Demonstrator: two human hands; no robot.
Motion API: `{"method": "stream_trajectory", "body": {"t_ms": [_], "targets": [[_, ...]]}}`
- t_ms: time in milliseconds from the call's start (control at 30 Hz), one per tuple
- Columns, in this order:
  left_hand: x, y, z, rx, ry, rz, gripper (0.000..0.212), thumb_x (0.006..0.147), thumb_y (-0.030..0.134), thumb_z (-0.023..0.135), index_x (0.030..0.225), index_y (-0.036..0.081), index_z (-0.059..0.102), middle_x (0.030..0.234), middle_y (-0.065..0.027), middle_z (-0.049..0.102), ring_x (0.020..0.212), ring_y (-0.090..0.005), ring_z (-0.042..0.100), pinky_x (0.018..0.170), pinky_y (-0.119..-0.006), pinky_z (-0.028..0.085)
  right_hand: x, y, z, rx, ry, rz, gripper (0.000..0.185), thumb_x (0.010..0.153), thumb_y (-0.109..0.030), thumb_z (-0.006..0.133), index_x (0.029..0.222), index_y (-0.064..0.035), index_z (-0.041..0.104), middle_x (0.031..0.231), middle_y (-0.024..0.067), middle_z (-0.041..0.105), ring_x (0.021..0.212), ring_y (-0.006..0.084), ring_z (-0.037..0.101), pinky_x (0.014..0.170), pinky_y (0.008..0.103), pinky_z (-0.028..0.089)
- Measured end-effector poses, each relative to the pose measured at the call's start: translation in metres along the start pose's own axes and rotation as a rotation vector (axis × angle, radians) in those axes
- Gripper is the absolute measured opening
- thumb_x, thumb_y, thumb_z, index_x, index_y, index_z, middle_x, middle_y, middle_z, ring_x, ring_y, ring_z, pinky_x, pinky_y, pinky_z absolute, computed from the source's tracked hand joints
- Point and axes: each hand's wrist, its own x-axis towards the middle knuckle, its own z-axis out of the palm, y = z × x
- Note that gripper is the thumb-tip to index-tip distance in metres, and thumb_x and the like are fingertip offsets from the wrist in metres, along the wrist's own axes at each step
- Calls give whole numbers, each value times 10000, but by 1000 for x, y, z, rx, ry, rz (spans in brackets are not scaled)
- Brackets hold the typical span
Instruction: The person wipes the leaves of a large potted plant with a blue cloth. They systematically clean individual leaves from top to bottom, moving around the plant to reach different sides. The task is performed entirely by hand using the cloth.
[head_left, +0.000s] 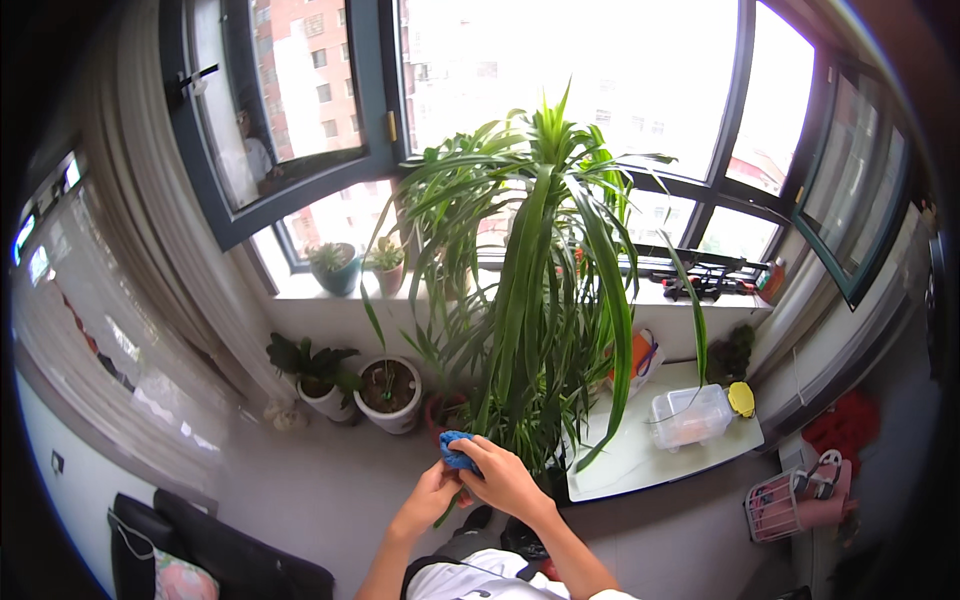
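A tall potted plant with long, drooping strap-like green leaves (536, 247) rises in front of me and spreads before the window. At its lower leaves my right hand (499, 472) is closed on a bunched blue cloth (457, 452). Close beside it, my left hand (431, 499) has its fingers bent together near the cloth, and a green leaf tip shows just below them. Whether the left fingers pinch that leaf or the cloth's edge, I cannot tell. The plant's pot is mostly hidden by leaves.
Potted plants in white pots (390, 397) stand on the floor at left; smaller pots (335, 270) line the windowsill. At right, a low white table (630, 469) bears a clear plastic container (690, 416). Beyond it is a pink basket (772, 506). A black sofa (232, 551) is at lower left.
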Motion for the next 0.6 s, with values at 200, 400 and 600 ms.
{"method": "stream_trajectory", "body": {"t_ms": [200,400,600], "targets": [[-43,-38,13,132,11,-114,272,1030,85,513,1291,8,506,1050,-41,604,853,-109,589,746,-281,525,-73,0,21,119,112,98,372,853,-129,662,1215,-62,609,1102,189,631,961,419,648,798,449,543],[-63,-41,13,333,-209,-320,236,1067,234,492,1109,39,618,769,20,592,623,-44,494,552,-200,414,-140,13,38,352,133,295,315,856,-61,641,1167,-20,619,998,168,652,837,338,650,756,388,525],[-70,-2,-16,400,-185,-258,449,1088,376,428,907,42,668,643,40,539,554,-38,455,507,-198,371,-162,10,32,521,340,490,298,817,-8,604,1112,20,632,858,97,647,768,118,589,709,275,499]]}}
